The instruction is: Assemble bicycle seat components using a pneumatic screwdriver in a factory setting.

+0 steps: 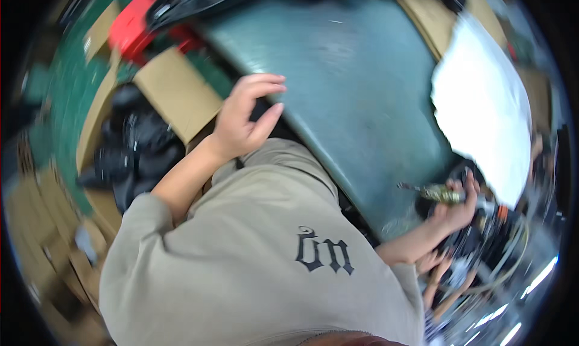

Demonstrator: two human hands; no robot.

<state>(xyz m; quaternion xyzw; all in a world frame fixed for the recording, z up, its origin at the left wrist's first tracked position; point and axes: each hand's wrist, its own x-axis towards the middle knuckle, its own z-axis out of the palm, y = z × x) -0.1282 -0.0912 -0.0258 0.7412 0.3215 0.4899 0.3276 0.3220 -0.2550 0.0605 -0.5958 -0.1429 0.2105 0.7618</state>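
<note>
My left hand is raised over the near left edge of the table, beside an open carton flap. Its thumb and fingers are apart and curved, with nothing between them. On the right, my right hand is wrapped round a slim power screwdriver with a yellow-green body. The tool's narrow dark tip points left, over the table's right end. Motion blur softens the tool and the fingers around it. Black things lie just behind that hand, too smeared to make out.
The grey-green table runs diagonally in front of me. A large white sheet covers its right side, near cardboard. At left stands a carton of black pieces, near a red stool-like object. Another person's hands work at lower right.
</note>
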